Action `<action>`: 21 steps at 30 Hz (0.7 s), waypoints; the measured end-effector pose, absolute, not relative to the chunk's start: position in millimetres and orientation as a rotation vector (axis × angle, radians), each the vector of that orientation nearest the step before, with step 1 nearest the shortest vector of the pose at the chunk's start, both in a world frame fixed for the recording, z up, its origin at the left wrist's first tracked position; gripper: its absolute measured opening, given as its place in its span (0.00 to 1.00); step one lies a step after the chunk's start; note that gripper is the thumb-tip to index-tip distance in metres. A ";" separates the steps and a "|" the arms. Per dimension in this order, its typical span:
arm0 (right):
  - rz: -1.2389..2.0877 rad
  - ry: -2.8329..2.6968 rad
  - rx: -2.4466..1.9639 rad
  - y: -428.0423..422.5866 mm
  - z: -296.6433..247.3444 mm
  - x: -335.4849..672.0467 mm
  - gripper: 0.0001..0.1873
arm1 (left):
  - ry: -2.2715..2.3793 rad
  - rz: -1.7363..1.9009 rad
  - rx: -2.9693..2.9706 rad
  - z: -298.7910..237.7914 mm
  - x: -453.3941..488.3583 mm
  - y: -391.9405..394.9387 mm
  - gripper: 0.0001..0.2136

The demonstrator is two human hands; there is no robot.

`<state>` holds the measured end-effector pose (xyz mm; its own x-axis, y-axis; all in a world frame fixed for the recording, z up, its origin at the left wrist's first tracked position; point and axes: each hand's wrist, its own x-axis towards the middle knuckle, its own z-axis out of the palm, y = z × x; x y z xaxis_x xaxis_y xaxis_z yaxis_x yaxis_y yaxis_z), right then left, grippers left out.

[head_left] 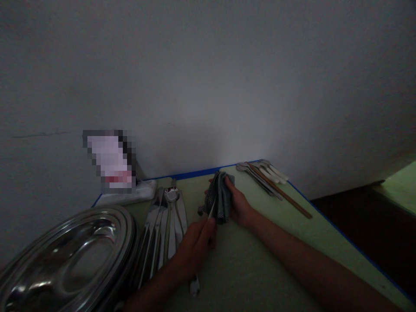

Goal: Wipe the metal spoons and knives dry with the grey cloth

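My left hand [196, 238] is closed round the handle of a thin metal utensil [212, 209]. The utensil's far end is hidden inside a folded grey-blue checked cloth [222, 199], so its kind does not show. My right hand [241, 207] grips the cloth from the right, its fingers wrapped round behind it. Both hands are above the middle of the pale green table [240, 260]. Just left of my left hand lies a row of metal cutlery, with knives and a spoon [171, 195] among it; my left forearm covers part of the row.
Stacked oval steel platters [125, 242] stand at the front left. Behind them, a blurred-out upright device [108, 160] leans near a white block [143, 193]. At the back right lie several spoons [256, 178], white-handled utensils [276, 174] and brown chopsticks [292, 201]. A grey wall [208, 86] borders the table.
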<state>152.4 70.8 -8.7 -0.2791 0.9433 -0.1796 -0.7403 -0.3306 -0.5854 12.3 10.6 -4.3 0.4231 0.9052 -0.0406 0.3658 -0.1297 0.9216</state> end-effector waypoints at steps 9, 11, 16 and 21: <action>1.809 -0.507 -0.642 68.1 -4.7 151.7 0.20 | 1.132 0.592 1.814 -4.3 13.5 11.5 0.16; 1.807 -0.504 -0.650 68.1 -5.0 152.1 0.20 | 1.116 0.585 1.834 -4.5 12.8 12.0 0.15; 1.805 -0.522 -0.651 69.1 -8.7 152.7 0.19 | 1.093 0.580 1.859 -2.3 11.8 11.3 0.14; 1.804 -0.519 -0.662 69.3 -9.7 151.4 0.19 | 1.110 0.574 1.811 -2.6 12.1 10.8 0.15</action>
<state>151.4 69.3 -9.7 -0.2516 0.9497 -0.1865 -0.7055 -0.3118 -0.6364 12.1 10.8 -2.6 0.4877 0.8705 -0.0662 0.4486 -0.1848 0.8744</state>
